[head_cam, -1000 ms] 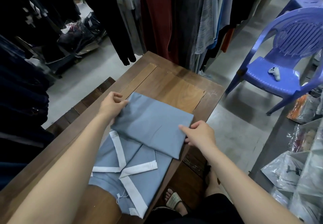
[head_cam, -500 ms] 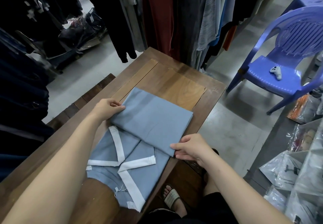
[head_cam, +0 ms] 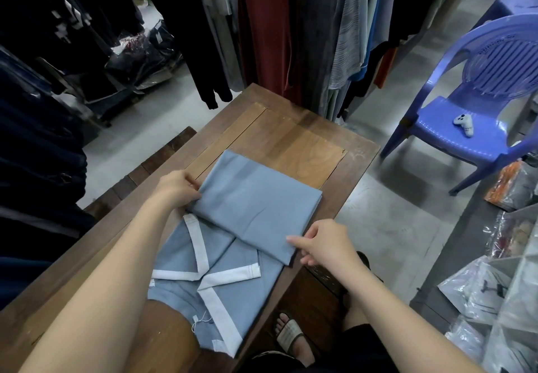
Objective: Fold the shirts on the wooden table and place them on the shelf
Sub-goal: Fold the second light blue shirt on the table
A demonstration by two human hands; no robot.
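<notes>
Where the shirt [head_cam: 256, 206] lies: wooden table [head_cam: 294, 139], upper part folded over white-trimmed sleeves [head_cam: 201, 253].
Left hand [head_cam: 177, 189]: pinches fold's left edge.
Right hand [head_cam: 326, 244]: index on fold's near corner, thumb seemingly under it.

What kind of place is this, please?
Probably a clothing shop: many garments hang behind the table, bagged goods lie at the right, and a shirt lies half folded on the table.

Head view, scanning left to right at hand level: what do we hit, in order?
left hand gripping the fold's left edge → blue shirt → right hand pinching the fold's right corner → purple plastic chair
</notes>
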